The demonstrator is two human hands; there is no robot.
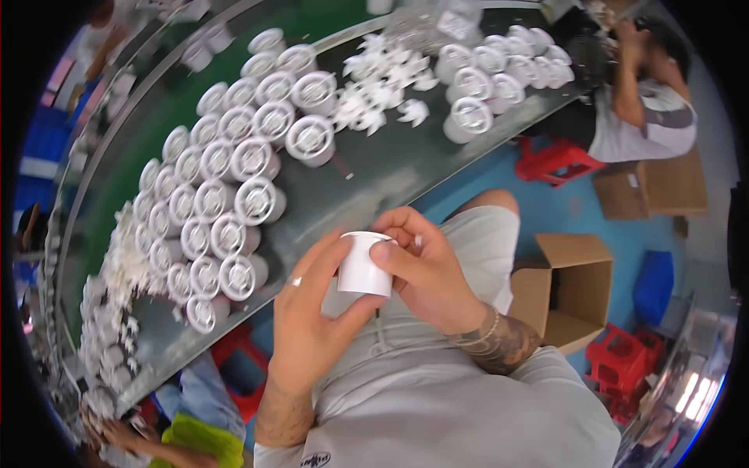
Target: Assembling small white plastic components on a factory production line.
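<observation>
"Where's the white cup (363,267) from your end?"

"Up in the air, between both hands, just in front of the table edge and above the lap (480,249) as I view it. Its flanged rim is uppermost, slightly tilted."

"And the grip?"

"I see the left hand (308,308) pinching it, fingers along the side and thumb low by the base. The right hand (429,273) pinches near the rim, thumb in front. Its fingers partly hide behind, so I can't tell how firmly they bear."

"What worries you?"

"Smooth walls. If both thumbs press unevenly, I'd expect it to twist out and drop, since nothing but the hands supports it. Too hard a squeeze might bow the wall."

"And further out?"

"On the worktop (363,175), the slotted cups (257,201) crowd together, some right by the front edge. A careless left elbow or sleeve could tip one off. The loose bladed pieces (382,74) lie heaped beyond; a sweep of the arm could scatter them. Anything falling right might land by the open cardboard box (581,300)."
</observation>
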